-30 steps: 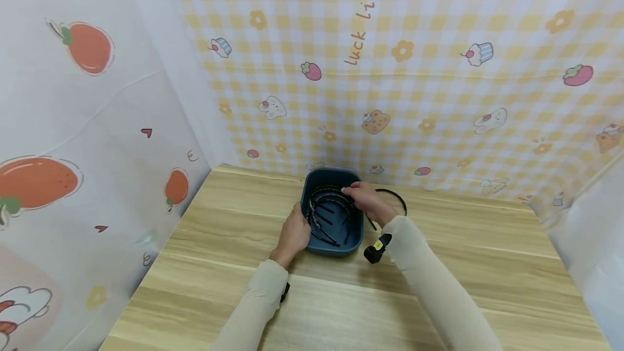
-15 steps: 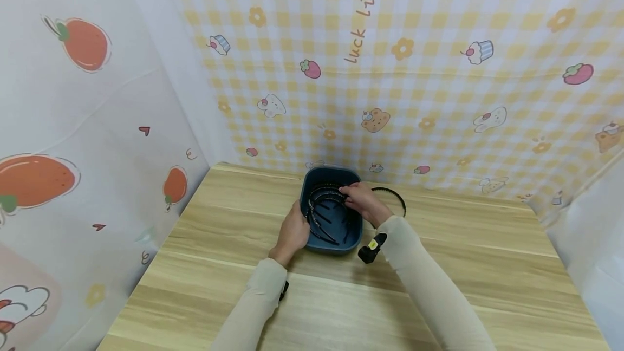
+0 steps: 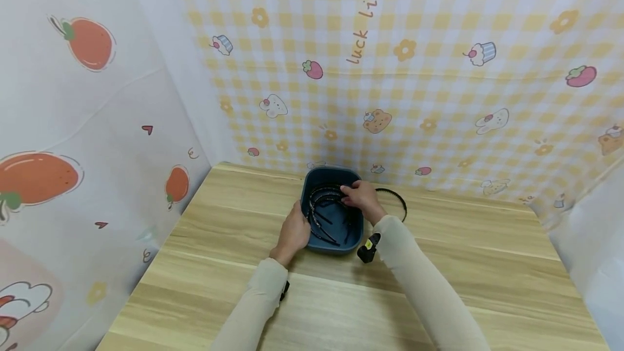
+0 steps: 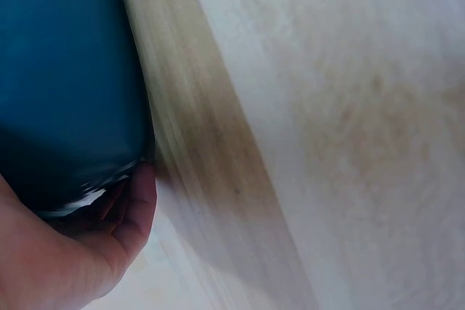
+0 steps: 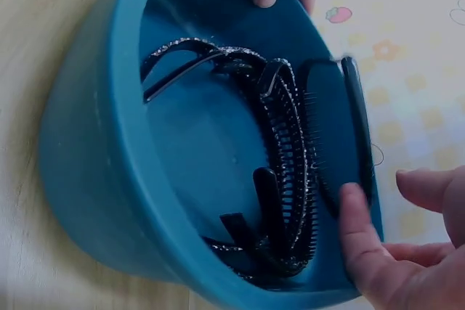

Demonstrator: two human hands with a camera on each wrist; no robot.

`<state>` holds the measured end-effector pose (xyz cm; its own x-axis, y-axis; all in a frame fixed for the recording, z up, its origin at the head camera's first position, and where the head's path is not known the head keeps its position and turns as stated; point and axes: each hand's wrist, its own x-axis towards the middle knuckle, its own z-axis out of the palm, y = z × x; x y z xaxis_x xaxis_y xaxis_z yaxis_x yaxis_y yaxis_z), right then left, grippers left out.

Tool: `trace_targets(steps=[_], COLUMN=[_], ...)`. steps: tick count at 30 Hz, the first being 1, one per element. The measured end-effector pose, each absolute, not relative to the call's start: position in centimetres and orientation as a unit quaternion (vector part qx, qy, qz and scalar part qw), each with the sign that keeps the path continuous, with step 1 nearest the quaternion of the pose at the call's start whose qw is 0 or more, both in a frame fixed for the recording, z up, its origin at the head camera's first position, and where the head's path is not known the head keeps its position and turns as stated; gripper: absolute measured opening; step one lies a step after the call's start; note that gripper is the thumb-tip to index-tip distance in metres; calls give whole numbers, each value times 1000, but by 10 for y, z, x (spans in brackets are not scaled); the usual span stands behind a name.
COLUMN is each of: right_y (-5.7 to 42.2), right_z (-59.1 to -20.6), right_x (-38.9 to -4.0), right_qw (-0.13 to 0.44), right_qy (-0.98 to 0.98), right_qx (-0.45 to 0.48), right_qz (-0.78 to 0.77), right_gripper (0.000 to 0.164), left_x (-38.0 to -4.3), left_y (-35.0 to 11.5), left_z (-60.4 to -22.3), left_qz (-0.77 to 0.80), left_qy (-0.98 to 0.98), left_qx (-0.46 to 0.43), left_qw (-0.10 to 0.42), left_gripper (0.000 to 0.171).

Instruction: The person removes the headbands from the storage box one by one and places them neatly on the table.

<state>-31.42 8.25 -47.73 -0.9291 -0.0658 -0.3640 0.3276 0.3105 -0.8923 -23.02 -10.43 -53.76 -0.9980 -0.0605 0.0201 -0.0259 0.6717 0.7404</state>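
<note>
A deep blue plastic bin (image 3: 329,249) stands on the table near the back wall. Several black toothed headbands (image 5: 294,157) lie nested inside it, some with glittery edges. My left hand (image 3: 295,228) grips the bin's left wall, its fingers (image 4: 138,212) against the outside in the left wrist view. Over the right rim, my right hand (image 3: 362,198) reaches into the bin. Its thumb and forefinger (image 5: 356,219) stand apart in the right wrist view, with the forefinger beside a plain black headband (image 5: 357,117) leaning at the wall. Whether they touch is hard to tell.
Another thin black headband (image 3: 402,202) lies on the wooden table (image 3: 468,242), right of the bin and partly behind my right arm. A checked, printed cloth (image 3: 429,96) covers the back wall. White printed cloth (image 3: 161,96) hangs on the left.
My right hand and forearm have shifted slightly left, and the forearm now hides the near end of the headband on the table. My left hand keeps its place on the bin.
</note>
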Motion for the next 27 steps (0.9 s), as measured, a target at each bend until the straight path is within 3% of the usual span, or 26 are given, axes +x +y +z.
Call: trace_targets(steps=[9,19,27], right_y=[83,77,81], right_z=[-479,-473,-478], right_x=[-314,-310,-312], right_qw=[145,154,140], right_qy=[792,791,780], right_qx=[92,94,104], right_qz=[-586,-585,-601], right_gripper=[62,29,19], left_x=[-229,-230,-230], left_y=[-104,-105,-105], left_z=[-538,-538,-537], left_qz=[-405,-404,-406], left_qy=[-914,-914,-913], left_qx=[23,20,20], left_qw=[24,28,25], left_gripper=[54,55,55])
